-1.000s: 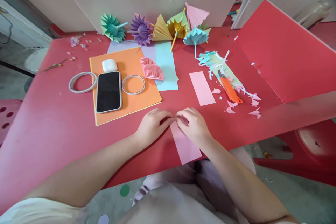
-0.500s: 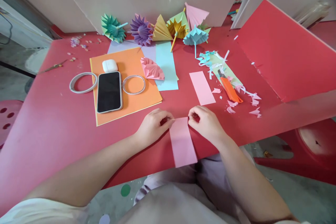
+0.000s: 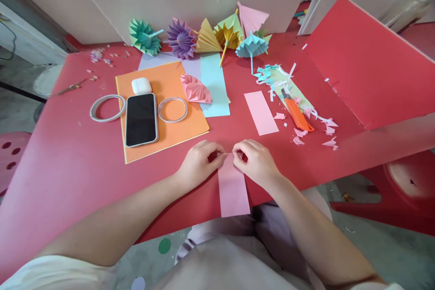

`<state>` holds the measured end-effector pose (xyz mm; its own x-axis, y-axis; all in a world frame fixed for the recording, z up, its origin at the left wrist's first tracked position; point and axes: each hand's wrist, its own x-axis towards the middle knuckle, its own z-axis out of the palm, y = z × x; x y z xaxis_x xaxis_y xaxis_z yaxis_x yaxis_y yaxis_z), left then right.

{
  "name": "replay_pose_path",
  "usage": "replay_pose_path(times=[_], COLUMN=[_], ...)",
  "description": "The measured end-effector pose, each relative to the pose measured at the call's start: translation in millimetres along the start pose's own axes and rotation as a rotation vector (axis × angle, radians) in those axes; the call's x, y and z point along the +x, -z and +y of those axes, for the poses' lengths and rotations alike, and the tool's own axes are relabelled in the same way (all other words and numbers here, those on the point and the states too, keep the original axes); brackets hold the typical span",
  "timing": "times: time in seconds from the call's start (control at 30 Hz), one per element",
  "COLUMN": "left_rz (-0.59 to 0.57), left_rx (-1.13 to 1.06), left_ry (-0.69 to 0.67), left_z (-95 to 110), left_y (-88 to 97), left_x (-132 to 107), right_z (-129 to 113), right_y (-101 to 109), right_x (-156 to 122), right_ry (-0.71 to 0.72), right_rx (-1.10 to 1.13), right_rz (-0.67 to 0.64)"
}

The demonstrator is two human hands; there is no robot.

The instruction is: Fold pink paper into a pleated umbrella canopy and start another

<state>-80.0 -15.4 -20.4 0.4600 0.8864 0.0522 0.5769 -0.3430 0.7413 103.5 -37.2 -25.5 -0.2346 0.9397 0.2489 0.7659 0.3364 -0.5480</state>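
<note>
A pink paper strip lies at the near edge of the red table, its lower end reaching slightly past the edge. My left hand pinches the strip's far end near its left corner. Close beside it, my right hand pinches the same far end, fingertips hiding the right corner. Only a short bit of the paper's far edge shows between the two pinches. Beyond my right hand lies a second pink paper strip, flat on the table. Farther left rests a folded pink paper fan.
Orange paper sheets hold a phone, a white earbud case and a tape roll; another tape roll sits left. An orange cutter lies among paper scraps. Folded paper umbrellas stand along the back.
My right hand has moved left along the strip's far end, from beside the corner to close by my left hand, and now pinches it. The strip's near end has swung slightly left.
</note>
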Motion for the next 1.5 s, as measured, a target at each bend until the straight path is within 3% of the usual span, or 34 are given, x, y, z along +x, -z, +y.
replay_pose_path(times=[0.33, 0.5, 0.7, 0.97, 1.03, 1.13, 1.23, 1.37, 1.5], left_rz=[-0.012, 0.002, 0.022, 0.037, 0.042, 0.032, -0.061, -0.105, -0.102], left_rx=[-0.043, -0.041, -0.002, -0.040, -0.123, -0.427, -0.666, -0.738, -0.722], left_ry=[0.069, 0.040, -0.047, 0.035, 0.115, 0.189, 0.226, 0.258, 0.227], left_z=[3, 4, 5, -1, -2, 0, 7, 11, 9], left_y=[2.9, 2.1, 0.8, 5.4, 5.8, 2.9, -1.5, -2.6, -0.5], left_x=[2, 1, 1, 4, 5, 3, 1, -1, -1], right_z=[15, 4, -1, 12, 13, 9, 2, 1, 3], right_y=[17, 13, 6, 26, 28, 26, 19, 9, 5], right_x=[-1, -2, -3, -3, -3, -2, -3, -5, -6], right_ry=[-0.125, -0.086, -0.021, -0.020, -0.067, -0.146, -0.146, -0.006, 0.036], right_rx=[0.031, 0.189, 0.118, 0.121, 0.147, 0.235, 0.314, 0.236, 0.154], right_rz=[0.014, -0.067, -0.073, -0.032, -0.002, 0.036, 0.088, 0.141, 0.124])
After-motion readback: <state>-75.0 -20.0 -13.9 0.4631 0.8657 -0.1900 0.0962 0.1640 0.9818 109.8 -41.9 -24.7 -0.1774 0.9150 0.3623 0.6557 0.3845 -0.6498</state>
